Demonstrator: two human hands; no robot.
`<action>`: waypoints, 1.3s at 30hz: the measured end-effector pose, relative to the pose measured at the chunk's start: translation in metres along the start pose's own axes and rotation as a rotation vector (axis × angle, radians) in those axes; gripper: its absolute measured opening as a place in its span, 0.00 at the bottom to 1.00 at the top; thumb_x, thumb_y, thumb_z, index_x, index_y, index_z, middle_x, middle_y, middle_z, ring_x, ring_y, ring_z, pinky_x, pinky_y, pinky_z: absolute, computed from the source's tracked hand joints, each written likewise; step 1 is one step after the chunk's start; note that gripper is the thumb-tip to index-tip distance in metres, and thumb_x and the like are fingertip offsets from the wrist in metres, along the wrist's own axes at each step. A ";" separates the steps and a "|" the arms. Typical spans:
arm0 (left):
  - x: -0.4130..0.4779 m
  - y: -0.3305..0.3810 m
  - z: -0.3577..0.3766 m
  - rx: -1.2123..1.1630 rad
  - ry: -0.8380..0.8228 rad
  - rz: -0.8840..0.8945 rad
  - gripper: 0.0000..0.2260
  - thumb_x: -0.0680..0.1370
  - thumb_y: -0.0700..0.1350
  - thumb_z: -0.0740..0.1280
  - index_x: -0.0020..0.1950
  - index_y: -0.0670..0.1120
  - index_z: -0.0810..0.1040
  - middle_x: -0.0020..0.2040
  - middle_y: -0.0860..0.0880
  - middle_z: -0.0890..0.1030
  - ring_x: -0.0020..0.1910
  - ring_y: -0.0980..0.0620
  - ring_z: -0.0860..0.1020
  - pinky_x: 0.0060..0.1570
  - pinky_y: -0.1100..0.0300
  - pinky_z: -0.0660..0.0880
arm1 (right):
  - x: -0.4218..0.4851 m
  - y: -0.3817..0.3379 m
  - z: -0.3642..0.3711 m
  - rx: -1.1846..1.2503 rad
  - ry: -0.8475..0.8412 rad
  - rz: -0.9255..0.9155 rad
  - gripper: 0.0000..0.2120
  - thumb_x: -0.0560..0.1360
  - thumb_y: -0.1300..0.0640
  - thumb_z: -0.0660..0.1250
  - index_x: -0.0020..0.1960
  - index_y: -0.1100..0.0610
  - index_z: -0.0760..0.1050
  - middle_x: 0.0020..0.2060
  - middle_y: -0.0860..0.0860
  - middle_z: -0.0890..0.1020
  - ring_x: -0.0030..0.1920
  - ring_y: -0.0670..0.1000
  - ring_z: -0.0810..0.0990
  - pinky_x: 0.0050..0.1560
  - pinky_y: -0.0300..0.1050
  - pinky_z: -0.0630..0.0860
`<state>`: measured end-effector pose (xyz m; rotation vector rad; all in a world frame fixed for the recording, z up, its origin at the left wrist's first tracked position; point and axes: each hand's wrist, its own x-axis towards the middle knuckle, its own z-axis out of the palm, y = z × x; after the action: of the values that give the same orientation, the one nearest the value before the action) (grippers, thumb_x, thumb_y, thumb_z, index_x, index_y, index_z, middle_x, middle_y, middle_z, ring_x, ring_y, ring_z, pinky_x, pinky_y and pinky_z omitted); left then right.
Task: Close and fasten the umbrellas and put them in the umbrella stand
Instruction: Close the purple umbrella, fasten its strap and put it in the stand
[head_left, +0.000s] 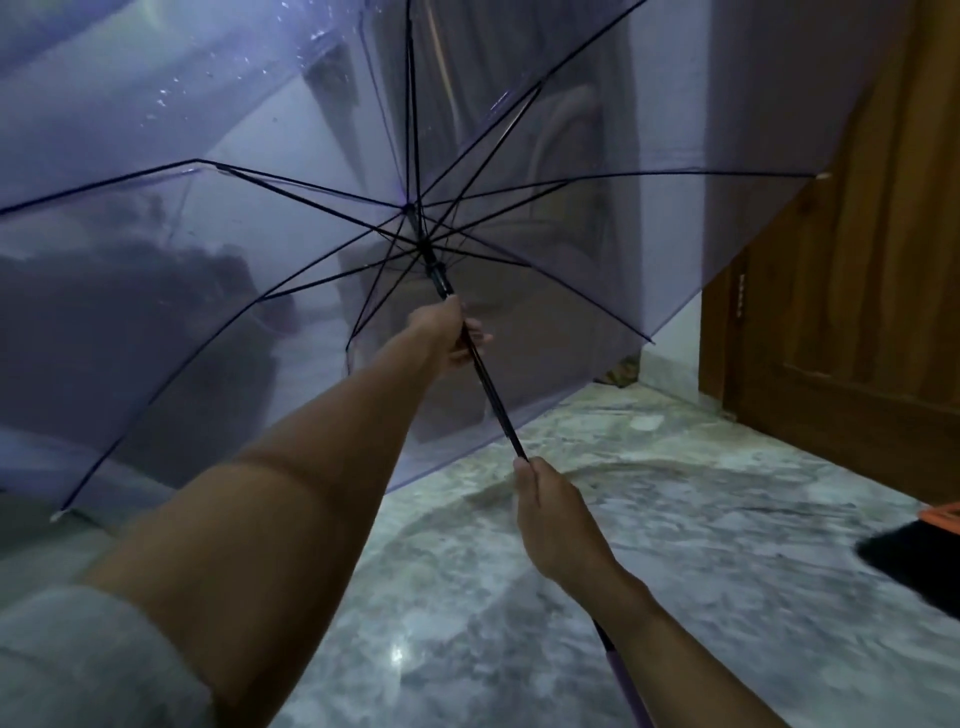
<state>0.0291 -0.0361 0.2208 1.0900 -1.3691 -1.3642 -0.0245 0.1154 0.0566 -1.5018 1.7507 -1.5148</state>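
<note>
The umbrella (311, 208) is standing fully open, its translucent violet canopy filling the upper left and centre of the head view and tilting away from the person. Water droplets are clinging to the canopy near the top left. The dark ribs are radiating from the hub, and the stretchers are meeting at the runner (439, 278), which is sitting high on the shaft (493, 395). The left hand (452, 335) is reaching forward with the arm extended and is clenching around the shaft just below the runner, fingers wrapping over the far side. The right hand (550, 514) is grasping the shaft lower down, close to the person, with the thumb lying along the top; a violet handle (623, 680) is protruding beneath the right wrist toward the bottom edge. The two hands are well apart along the shaft. A grey sleeve (78, 660) is showing, pushed up on the left arm. The lower canopy edge is hanging just above the marbled floor (701, 545). A wooden door (857, 260) is standing at the right, beside a white wall. A dark object with an orange part (924, 545) is lying on the floor at the right edge; its identity cannot be determined.
</note>
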 end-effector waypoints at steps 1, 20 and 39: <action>-0.004 -0.002 0.000 -0.003 -0.025 -0.014 0.13 0.83 0.48 0.57 0.45 0.41 0.75 0.34 0.45 0.78 0.34 0.47 0.82 0.45 0.51 0.80 | 0.003 -0.002 0.000 -0.011 0.005 -0.001 0.18 0.84 0.48 0.49 0.45 0.57 0.70 0.32 0.49 0.70 0.30 0.47 0.66 0.31 0.42 0.62; 0.003 -0.032 0.000 -0.287 -0.145 -0.067 0.16 0.83 0.37 0.49 0.35 0.46 0.61 0.28 0.50 0.56 0.15 0.56 0.58 0.17 0.69 0.56 | 0.040 -0.036 -0.020 -0.015 -0.306 0.137 0.13 0.80 0.54 0.64 0.38 0.55 0.68 0.32 0.51 0.70 0.29 0.47 0.70 0.29 0.36 0.69; -0.014 -0.022 -0.022 -0.097 -0.175 -0.090 0.15 0.82 0.47 0.58 0.36 0.46 0.73 0.31 0.49 0.78 0.37 0.49 0.76 0.43 0.57 0.71 | 0.026 -0.048 -0.042 -0.128 -0.150 0.127 0.20 0.82 0.48 0.56 0.36 0.57 0.64 0.23 0.51 0.61 0.13 0.45 0.57 0.17 0.35 0.54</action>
<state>0.0536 -0.0270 0.1990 0.9976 -1.3758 -1.6065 -0.0458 0.1202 0.1223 -1.4914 1.8456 -1.2161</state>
